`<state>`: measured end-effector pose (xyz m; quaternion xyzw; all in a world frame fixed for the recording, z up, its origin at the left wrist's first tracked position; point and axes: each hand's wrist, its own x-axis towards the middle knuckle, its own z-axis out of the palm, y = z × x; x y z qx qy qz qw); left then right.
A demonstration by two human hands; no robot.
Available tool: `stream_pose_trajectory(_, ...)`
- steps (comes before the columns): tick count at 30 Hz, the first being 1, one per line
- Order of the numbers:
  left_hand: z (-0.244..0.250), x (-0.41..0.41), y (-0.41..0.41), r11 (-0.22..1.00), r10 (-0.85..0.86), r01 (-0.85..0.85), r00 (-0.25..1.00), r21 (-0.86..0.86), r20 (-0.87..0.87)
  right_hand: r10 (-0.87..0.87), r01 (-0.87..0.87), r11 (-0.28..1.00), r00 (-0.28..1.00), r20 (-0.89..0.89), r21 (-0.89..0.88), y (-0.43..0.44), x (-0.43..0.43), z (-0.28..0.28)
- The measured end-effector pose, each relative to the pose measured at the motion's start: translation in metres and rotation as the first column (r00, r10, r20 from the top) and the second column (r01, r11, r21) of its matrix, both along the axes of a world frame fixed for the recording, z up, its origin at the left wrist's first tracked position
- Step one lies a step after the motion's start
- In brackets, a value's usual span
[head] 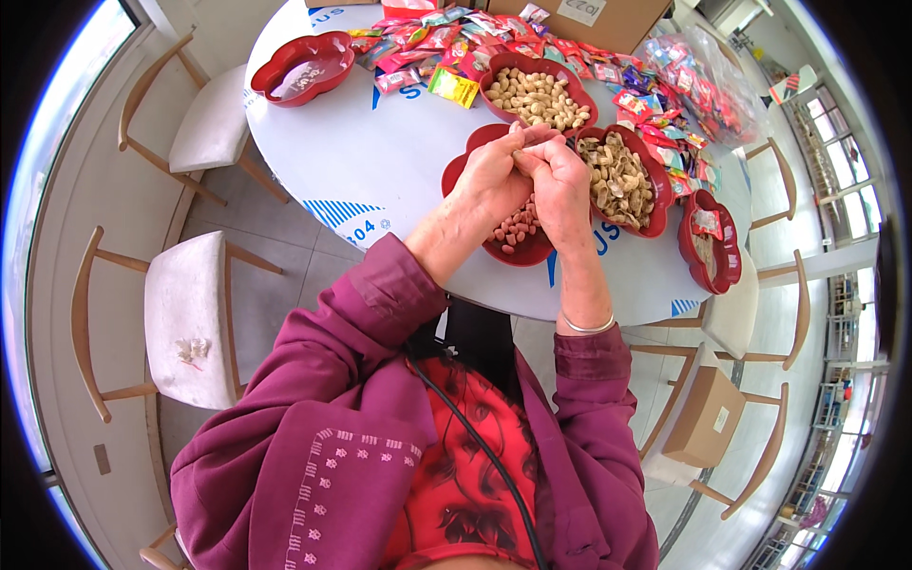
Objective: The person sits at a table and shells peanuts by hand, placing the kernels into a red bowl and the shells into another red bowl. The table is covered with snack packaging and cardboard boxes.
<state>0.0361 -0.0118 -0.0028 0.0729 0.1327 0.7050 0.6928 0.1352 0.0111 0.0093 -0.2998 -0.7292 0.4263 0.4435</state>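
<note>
My left hand (494,174) and my right hand (559,174) meet above a red flower-shaped plastic bowl (458,162). Their fingertips and thumbs touch; whatever may lie between them is hidden. Shelled peanut kernels (511,231) with pink skins rest in this bowl, partly covered by my wrists. Just beyond my fingertips is a second red bowl (490,77) heaped with whole peanuts (538,100). To the right of my right hand, broken peanut shells (614,178) fill a third red bowl (664,187).
Wrapped candies (434,43) spread along the round table's (385,157) far side, near a cardboard box (584,25) and a clear plastic bag of sweets (705,89). More red bowls stand at far left (263,80) and right (728,249). Chairs (189,320) surround the table.
</note>
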Motion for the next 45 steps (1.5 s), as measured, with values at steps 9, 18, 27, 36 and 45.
stream_pose_trajectory(9, -0.002, 0.002, 0.003, 0.997, 0.071, -0.071, 0.995, 0.01, -0.064, -0.11, 0.113, 0.989, 0.993, 0.041, -0.095, -0.005, -0.003, 0.009)
stream_pose_trajectory(18, -0.004, -0.004, 0.0, 0.996, 0.083, -0.083, 0.997, 0.042, -0.003, -0.063, 0.057, 0.993, 0.996, -0.058, -0.099, 0.001, -0.002, 0.009)
stream_pose_trajectory(27, -0.033, -0.02, 0.01, 0.897, -0.165, 0.075, 0.971, 0.435, 0.172, -0.047, 0.034, 0.979, 0.997, -0.058, -0.2, 0.0, -0.001, 0.017)
stream_pose_trajectory(36, 0.002, -0.007, 0.0, 0.997, 0.079, -0.079, 0.997, 0.013, 0.016, -0.028, 0.021, 0.972, 0.999, -0.026, -0.233, 0.001, 0.004, 0.017)
stream_pose_trajectory(45, 0.004, -0.009, 0.002, 0.999, 0.052, -0.052, 0.983, -0.002, 0.177, -0.032, -0.048, 0.919, 0.98, -0.196, -0.391, 0.006, 0.009, 0.016)
